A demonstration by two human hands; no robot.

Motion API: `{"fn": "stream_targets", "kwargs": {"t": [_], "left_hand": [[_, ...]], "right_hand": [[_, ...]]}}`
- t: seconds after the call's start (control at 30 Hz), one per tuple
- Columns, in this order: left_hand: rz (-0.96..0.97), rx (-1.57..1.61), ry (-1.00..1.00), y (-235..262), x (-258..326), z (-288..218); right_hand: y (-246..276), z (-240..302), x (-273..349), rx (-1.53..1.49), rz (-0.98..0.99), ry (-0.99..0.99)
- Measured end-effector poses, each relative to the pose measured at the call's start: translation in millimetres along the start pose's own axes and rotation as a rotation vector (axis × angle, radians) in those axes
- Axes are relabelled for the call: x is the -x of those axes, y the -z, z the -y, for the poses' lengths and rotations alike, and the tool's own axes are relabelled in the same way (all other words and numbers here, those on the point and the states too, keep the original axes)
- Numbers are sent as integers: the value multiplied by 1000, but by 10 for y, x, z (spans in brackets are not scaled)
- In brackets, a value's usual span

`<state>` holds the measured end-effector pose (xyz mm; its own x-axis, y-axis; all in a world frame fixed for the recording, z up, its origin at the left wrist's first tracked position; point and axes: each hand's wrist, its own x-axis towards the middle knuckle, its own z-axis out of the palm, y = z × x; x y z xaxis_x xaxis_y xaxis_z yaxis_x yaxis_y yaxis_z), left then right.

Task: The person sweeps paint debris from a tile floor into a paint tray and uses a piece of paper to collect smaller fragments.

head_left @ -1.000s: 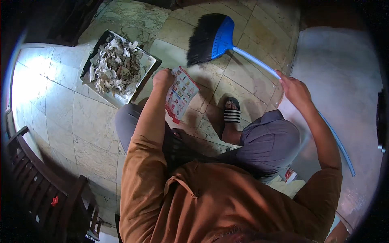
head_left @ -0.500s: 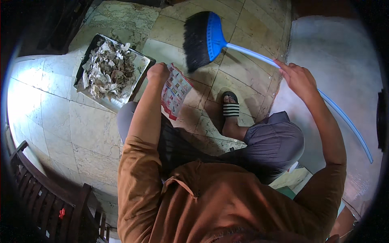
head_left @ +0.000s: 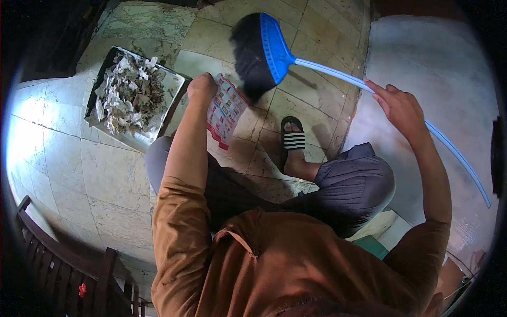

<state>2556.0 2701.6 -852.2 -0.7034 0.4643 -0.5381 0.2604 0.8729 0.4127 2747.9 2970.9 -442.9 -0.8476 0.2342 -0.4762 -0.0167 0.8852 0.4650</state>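
Note:
My left hand (head_left: pixel 202 89) is closed on the upper corner of a printed paper sheet (head_left: pixel 227 111) with a red border and small coloured pictures. My right hand (head_left: pixel 398 110) grips the pale blue handle of a broom (head_left: pixel 275 47), partway along it. The broom has a blue head and black bristles, smeared by motion, and their lower tips overlap the sheet's right edge; whether they touch it I cannot tell. Left of my left hand lies a shallow, dark-rimmed tray (head_left: pixel 173 87), heaped with torn paper-like scraps (head_left: pixel 129 95) in white and brown.
My foot in a striped slide sandal (head_left: pixel 293 140) rests on the tiled floor (head_left: pixel 113 174) below the broom. A dark slatted wooden bench (head_left: pixel 58 259) is at the lower left. Along the right runs a smooth grey surface (head_left: pixel 422 58).
The broom head has swung slightly to the left and its bristles now blur beside the sheet. The whole view has shifted a little, moving tray and sandal leftward. Both grips stay the same.

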Motion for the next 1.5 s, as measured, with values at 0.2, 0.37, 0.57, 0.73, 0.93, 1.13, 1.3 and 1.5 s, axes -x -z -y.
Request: {"fn": "stream_targets", "kwargs": {"t": [0.2,0.37,0.57,0.73,0.93,1.13,1.3,1.5], "left_hand": [[-55,40,-6,-107,-128,-77],[-179,51,-53,-96,-143,-202],[-263,27,-21,-170,-106,-358],[-210,21,-24,-270,-174,-288],[-156,89,-11,-354,-339,-293],[-98,79,-36,-230,-305,-515],[-29,67,-51,-288,-351,-443],[-8,141,-52,-333,-415,-297]], "right_hand": [[-99,-346,74,29,-13,-112],[196,-575,212,-83,-112,-180],[53,-734,346,-161,-194,-213],[-45,-668,427,-199,-200,-250],[11,-513,746,-144,-200,-317],[-114,-305,1182,-217,-142,-450],[-414,-259,1148,-306,-134,-460],[-547,-411,851,-337,-159,-405]]}}
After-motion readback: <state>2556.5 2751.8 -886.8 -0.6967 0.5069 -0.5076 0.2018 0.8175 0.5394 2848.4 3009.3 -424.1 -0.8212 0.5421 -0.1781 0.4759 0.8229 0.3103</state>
